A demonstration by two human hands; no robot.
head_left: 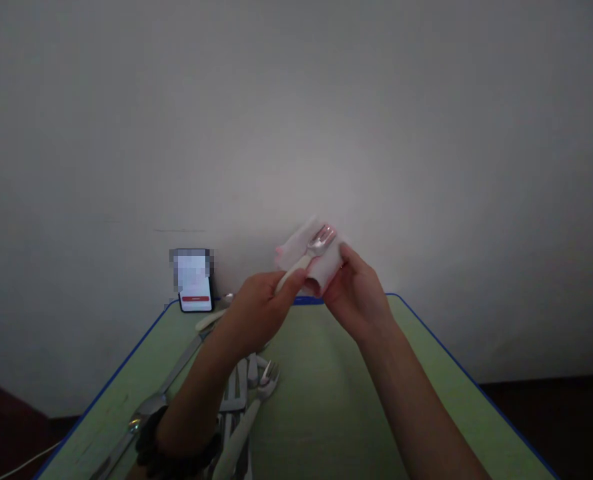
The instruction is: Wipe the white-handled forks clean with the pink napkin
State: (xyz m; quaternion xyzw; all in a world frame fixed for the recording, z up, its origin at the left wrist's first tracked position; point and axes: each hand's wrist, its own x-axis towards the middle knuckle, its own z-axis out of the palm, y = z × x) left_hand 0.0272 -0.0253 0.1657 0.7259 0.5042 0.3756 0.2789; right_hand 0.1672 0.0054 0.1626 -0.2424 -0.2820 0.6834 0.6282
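My left hand (259,307) is closed round the pale handle of a small fork (315,245), its tines pointing up and to the right. My right hand (359,293) pinches a white cloth (326,267) that lies behind and under the fork's tines. Both hands are raised above the far end of a green table (326,400). A dark band circles my left wrist.
Several pieces of cutlery (243,400) lie on the table under my left forearm, with a long spoon (149,407) to their left. A phone (195,283) leans against the white wall at the table's far left corner. The table has a blue edge.
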